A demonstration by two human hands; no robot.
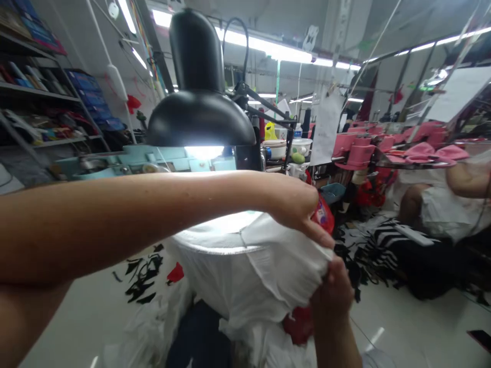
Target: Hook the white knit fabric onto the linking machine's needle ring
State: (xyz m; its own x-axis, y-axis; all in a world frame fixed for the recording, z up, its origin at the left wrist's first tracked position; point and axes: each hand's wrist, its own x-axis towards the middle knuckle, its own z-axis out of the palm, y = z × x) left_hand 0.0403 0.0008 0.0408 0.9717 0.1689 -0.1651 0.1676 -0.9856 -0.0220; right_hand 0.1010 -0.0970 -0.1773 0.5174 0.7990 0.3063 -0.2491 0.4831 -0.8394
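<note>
The white cloth (218, 276) hangs directly in front of the person, below the lamp, with loose folds gathering toward the lap. Handling: it appears thin, soft and light, with no stiffness of its own; it is likely to sag and crease wherever it is unsupported. Breakage is not a concern, though hard pulling may stretch the stitched edge. Recommended hold: pinch the edge or a seam, where the layers seem firmer, and keep the span between both hands lightly taut.

Right hand (335, 289): fingers curled closed, gripping the bunched right-hand end of the cloth from below. Left hand (297, 202): the arm crosses above the cloth; one finger extends down to the same end, touching it close to the right fingers. The remaining left fingers are hidden from where I stand, so whether they are closed on the fabric cannot be told.

Beyond the left forearm, the black lamp (201, 120) is lit, its shade facing down. A red bag (325, 214) shows just behind the left hand. Farther off at the right, a co-worker's arm (468, 179) is visible near pink bows (425, 153).
</note>
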